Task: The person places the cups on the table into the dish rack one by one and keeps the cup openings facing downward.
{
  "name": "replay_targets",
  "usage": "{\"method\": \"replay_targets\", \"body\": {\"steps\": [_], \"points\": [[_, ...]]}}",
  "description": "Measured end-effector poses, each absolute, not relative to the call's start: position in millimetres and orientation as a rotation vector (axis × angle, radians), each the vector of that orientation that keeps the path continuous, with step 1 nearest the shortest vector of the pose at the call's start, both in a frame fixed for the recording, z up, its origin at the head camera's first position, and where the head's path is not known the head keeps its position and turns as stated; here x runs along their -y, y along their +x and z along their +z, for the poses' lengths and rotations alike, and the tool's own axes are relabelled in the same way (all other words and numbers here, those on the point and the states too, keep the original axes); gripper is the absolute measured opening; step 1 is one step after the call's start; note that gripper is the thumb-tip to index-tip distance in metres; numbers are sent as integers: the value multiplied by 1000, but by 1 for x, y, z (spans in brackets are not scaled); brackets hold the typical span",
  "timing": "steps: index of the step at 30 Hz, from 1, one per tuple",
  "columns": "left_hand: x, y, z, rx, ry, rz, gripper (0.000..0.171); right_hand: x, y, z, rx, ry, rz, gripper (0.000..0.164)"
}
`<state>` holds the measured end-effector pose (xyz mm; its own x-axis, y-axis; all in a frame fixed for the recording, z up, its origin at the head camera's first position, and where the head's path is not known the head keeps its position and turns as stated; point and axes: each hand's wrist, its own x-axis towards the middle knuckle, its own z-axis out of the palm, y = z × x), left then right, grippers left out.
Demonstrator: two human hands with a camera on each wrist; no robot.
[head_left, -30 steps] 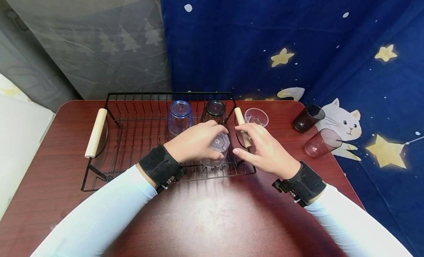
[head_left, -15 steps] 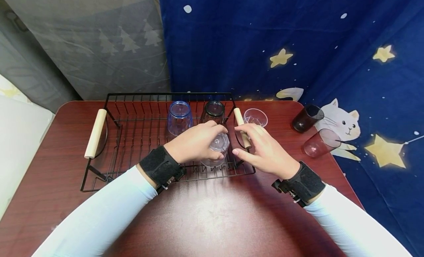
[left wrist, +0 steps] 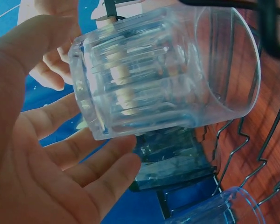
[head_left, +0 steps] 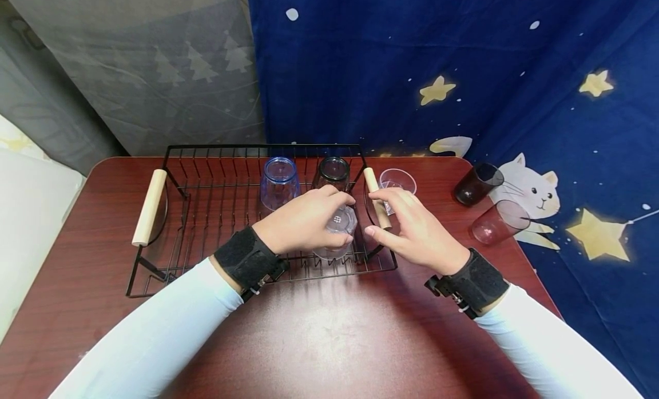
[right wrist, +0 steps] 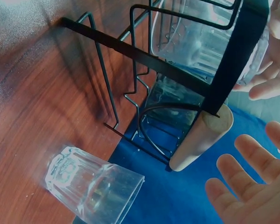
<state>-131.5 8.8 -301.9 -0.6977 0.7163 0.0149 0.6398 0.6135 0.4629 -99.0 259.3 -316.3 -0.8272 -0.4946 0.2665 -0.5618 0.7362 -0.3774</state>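
An upside-down clear glass [left wrist: 140, 74] stands in the front right of the black wire rack [head_left: 221, 216]. My left hand [head_left: 309, 219] is around its upturned base; in the left wrist view the fingers look loose and the thumb lies apart from the glass. Beside the rack's right wooden handle [head_left: 380, 207], my right hand [head_left: 417, 233] holds nothing, its fingers spread and slightly bent. Just past this hand an upright clear glass [right wrist: 95, 186] stands on the table, partly hidden by the fingers in the head view.
Upside down in the rack's back row are a blue glass [head_left: 280, 184] and a dark glass [head_left: 333, 173]. A black glass [head_left: 477, 183] and a pinkish glass [head_left: 499, 223] stand near the table's right edge. Another wooden handle [head_left: 149, 207] is at the rack's left end.
My left thumb has shifted slightly to the right over the clear glass's base. My right hand has moved a little to the right. The glasses and rack stay put.
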Motion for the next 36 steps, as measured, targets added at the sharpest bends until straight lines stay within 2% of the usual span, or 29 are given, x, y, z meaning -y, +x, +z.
{"method": "replay_targets", "body": {"steps": [19, 36], "points": [[-6, -124, -289, -2733, 1168, 640, 53, -283, -132, -323, 2811, 736, 682, 51], [-20, -117, -282, -2731, 1204, 596, 54, -312, -166, -343, 2834, 622, 560, 55]]}}
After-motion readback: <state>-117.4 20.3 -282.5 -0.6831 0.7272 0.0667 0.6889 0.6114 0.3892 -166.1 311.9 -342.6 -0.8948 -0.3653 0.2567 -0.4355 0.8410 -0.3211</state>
